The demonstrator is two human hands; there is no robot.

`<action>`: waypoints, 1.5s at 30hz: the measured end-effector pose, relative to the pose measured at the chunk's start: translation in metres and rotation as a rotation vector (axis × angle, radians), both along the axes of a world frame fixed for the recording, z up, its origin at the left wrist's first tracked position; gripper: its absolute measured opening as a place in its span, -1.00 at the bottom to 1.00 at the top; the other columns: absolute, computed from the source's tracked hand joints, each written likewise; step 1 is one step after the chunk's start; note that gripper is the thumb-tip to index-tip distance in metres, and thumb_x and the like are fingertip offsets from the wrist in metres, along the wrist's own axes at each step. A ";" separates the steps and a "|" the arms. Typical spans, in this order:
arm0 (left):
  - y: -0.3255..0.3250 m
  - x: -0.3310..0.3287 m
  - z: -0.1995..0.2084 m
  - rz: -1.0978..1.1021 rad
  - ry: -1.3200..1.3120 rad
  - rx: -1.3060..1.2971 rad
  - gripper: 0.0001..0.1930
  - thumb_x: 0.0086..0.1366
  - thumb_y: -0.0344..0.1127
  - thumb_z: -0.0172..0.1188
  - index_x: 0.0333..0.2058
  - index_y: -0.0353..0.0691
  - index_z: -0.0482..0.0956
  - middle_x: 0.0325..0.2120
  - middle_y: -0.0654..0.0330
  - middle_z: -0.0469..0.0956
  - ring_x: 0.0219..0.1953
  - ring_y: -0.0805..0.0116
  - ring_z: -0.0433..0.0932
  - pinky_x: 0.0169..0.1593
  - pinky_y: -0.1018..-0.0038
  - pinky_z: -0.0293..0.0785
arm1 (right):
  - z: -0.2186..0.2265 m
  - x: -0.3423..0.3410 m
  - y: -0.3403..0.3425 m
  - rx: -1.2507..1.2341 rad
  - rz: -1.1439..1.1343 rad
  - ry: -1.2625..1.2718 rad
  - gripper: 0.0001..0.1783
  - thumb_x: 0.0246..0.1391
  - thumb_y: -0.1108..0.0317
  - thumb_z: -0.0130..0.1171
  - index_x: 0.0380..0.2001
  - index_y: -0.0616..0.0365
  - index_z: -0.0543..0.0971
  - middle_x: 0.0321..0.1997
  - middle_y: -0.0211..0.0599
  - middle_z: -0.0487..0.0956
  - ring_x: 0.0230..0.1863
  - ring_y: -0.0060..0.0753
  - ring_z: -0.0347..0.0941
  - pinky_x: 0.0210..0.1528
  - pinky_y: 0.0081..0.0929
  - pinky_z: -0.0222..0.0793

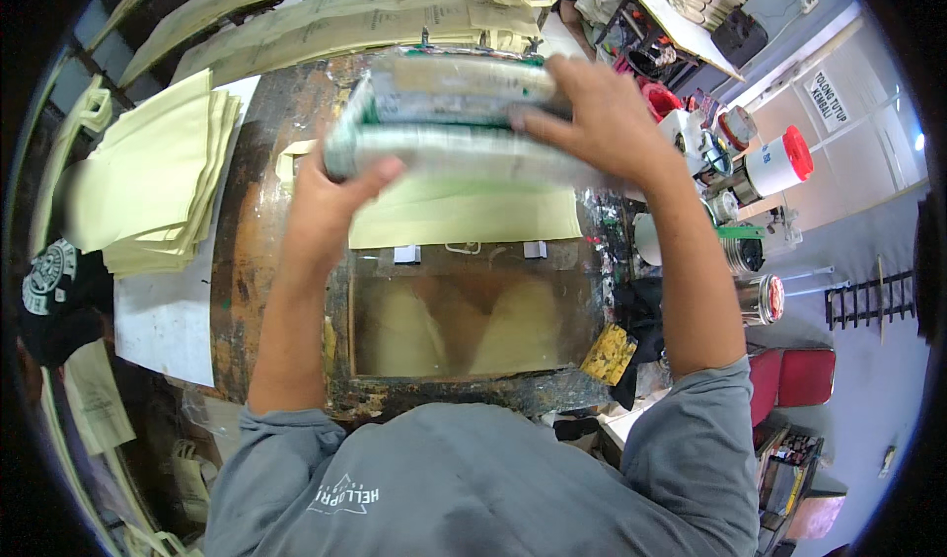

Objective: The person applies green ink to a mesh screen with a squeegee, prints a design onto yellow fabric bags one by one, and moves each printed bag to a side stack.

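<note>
A white screen-printing frame with green ink stains is tilted up above the table, blurred by motion. My left hand grips its left corner, thumb on the near side. Inside the frame lies a long beige-topped bar that looks like a squeegee, its lower part smeared grey. My right hand closes round the right end of this bar, fingers beyond it and thumb on the near side. Under the frame a pale yellow cloth bag lies flat, partly hidden.
A glass panel is set into the stained wooden table. Stacked pale yellow bags lie at the left on a white sheet. Tubs and cans crowd the right side, near a yellow sponge-like block. More bags lie on racks behind.
</note>
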State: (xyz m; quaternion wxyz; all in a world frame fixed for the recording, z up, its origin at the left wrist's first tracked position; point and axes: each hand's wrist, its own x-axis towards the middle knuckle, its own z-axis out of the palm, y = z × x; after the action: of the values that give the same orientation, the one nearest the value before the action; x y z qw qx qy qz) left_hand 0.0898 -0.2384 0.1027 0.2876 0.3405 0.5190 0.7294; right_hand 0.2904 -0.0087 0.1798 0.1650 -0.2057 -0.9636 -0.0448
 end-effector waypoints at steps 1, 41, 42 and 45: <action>-0.008 0.004 -0.010 0.029 0.107 -0.155 -0.08 0.09 -0.33 0.67 0.35 -0.43 0.34 0.02 0.01 0.68 0.02 0.29 0.68 0.14 0.32 0.62 | -0.018 0.002 0.007 -0.007 0.010 -0.006 -0.40 0.11 -0.13 0.43 -0.08 0.15 0.52 -0.11 -0.04 0.64 -0.01 0.15 0.58 -0.03 0.05 0.43; 0.247 -0.115 -0.112 0.307 1.468 -0.387 -0.29 0.26 0.37 0.34 -0.06 -0.27 0.66 -0.12 -0.06 0.63 -0.01 -0.12 0.58 0.07 0.01 0.51 | -0.186 -0.107 0.155 0.183 -0.140 0.002 -0.38 -0.09 0.19 0.60 0.05 -0.10 0.53 -0.04 -0.40 0.65 0.07 -0.18 0.60 0.00 -0.07 0.45; 0.249 -0.116 -0.117 0.225 1.458 -0.490 -0.33 0.28 0.37 0.31 -0.17 -0.27 0.67 -0.19 -0.03 0.65 -0.07 -0.10 0.61 0.00 0.04 0.54 | -0.190 -0.102 0.151 0.166 -0.136 -0.013 -0.38 -0.09 0.19 0.60 0.04 -0.10 0.53 -0.04 -0.40 0.65 0.06 -0.18 0.60 -0.01 -0.06 0.45; 0.225 -0.102 -0.128 0.331 1.562 -0.323 -0.36 0.27 0.37 0.29 -0.39 -0.22 0.57 -0.40 0.10 0.60 -0.26 0.01 0.60 -0.21 0.11 0.56 | -0.184 -0.086 0.125 0.113 -0.114 -0.038 -0.41 -0.10 0.21 0.59 0.02 -0.09 0.54 -0.07 -0.39 0.64 0.00 -0.15 0.60 -0.04 -0.05 0.43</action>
State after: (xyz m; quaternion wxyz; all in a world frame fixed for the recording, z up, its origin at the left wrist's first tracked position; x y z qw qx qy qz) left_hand -0.0120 -0.0134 -0.0254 -0.2233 0.6241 0.7124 0.2305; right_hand 0.2043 0.1159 -0.0043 0.1552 -0.2497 -0.9492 -0.1121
